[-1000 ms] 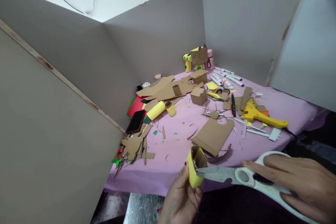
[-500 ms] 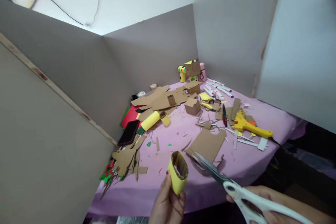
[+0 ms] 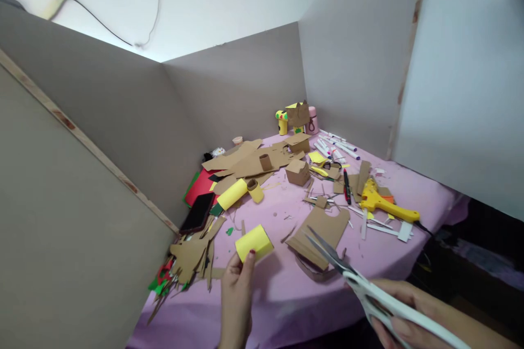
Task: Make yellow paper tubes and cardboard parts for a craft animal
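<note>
Near the front of the table, my left hand (image 3: 239,289) is closed on a short yellow-covered tube (image 3: 254,243), its smooth side facing up and the thumb on its lower edge. At the lower right my right hand (image 3: 403,311) grips white-handled scissors (image 3: 360,286). The blades are slightly parted and point up and left, over a flat cardboard piece (image 3: 323,229). A curved cardboard strip (image 3: 313,271) lies below that piece. Between the tube and the blades there is a gap.
Cardboard scraps (image 3: 190,256) and a black phone (image 3: 197,212) lie on the left. Further back are a longer yellow tube (image 3: 232,194) and a cardboard box (image 3: 297,172). A yellow glue gun (image 3: 387,206) and markers (image 3: 339,144) are on the right. Grey panels (image 3: 241,76) surround the table.
My left hand has moved left and turned the yellow tube from upright, with its opening showing, onto its side. The scissors remain in my right hand, and the view has shifted slightly.
</note>
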Demonstrator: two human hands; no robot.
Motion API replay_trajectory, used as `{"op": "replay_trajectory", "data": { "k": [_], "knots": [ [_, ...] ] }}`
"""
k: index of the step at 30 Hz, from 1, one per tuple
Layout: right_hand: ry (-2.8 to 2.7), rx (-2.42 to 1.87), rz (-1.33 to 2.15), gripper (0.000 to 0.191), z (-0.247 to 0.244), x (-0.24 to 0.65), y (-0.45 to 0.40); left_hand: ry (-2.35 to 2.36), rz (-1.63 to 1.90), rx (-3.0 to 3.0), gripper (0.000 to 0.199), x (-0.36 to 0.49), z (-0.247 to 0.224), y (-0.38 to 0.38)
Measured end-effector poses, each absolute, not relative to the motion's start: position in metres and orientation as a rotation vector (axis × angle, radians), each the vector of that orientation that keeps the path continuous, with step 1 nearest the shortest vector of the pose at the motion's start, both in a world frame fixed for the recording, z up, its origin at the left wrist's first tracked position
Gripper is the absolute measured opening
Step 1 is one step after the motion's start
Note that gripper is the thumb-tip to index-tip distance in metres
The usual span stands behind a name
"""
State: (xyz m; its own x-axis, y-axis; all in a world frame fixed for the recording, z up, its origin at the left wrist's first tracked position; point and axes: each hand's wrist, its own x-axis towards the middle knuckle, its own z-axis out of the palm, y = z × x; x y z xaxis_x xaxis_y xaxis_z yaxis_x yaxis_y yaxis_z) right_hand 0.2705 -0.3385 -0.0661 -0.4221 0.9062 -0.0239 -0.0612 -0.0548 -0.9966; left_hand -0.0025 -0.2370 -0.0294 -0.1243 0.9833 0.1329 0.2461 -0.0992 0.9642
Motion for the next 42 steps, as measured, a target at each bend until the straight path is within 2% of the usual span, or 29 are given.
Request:
{"op": "replay_trajectory", "data": {
  "k": [2, 5, 7, 11, 15, 24, 27, 30, 34, 37, 42],
  "knots": [
    [-1.459, -1.046, 1.487, 0.06, -0.066, 0.271, -0.333, 1.537, 1.228, 1.628, 0.023, -0.007, -0.026, -0.224],
    [-1.441, -1.185, 1.448, 0.055, -0.064, 0.271, -0.324, 1.569, 1.071, 1.88, 0.006, -0.007, -0.012, -0.204],
    [-1.433, -1.259, 1.45, 0.054, -0.062, 0.27, -0.322, 1.546, 0.944, 2.026, 0.019, -0.003, -0.001, -0.193],
    [-1.49, -1.306, 1.331, 0.052, -0.057, 0.266, -0.324, 1.492, 0.781, 2.218, 0.02, 0.009, 0.01, -0.178],
    [-1.529, -1.266, 1.32, 0.05, -0.064, 0.264, -0.327, 1.405, 0.665, 2.338, 0.019, 0.016, 0.001, -0.176],
    [-1.634, -1.278, 1.181, 0.049, -0.078, 0.277, -0.323, 1.316, 0.853, 2.37, 0.033, 0.005, -0.001, -0.193],
    [-1.77, -1.398, 0.923, 0.049, -0.076, 0.277, -0.323, 1.357, 1.021, 2.245, 0.027, 0.006, -0.001, -0.203],
    [-1.917, -1.53, 0.42, 0.055, -0.082, 0.279, -0.324, 1.397, 1.11, 2.046, 0.017, 0.011, -0.005, -0.221],
    [-2.048, -1.507, -0.107, 0.07, -0.089, 0.281, -0.325, 1.317, 1.083, 1.578, 0.023, 0.025, -0.004, -0.245],
    [-2.092, -1.456, -0.281, 0.067, -0.086, 0.281, -0.326, 1.169, 0.987, 1.296, 0.024, 0.034, 0.002, -0.254],
    [-2.147, -1.394, -0.393, 0.059, -0.082, 0.282, -0.326, 1.124, 0.886, 1.309, 0.017, 0.043, -0.002, -0.257]
  ]
}}
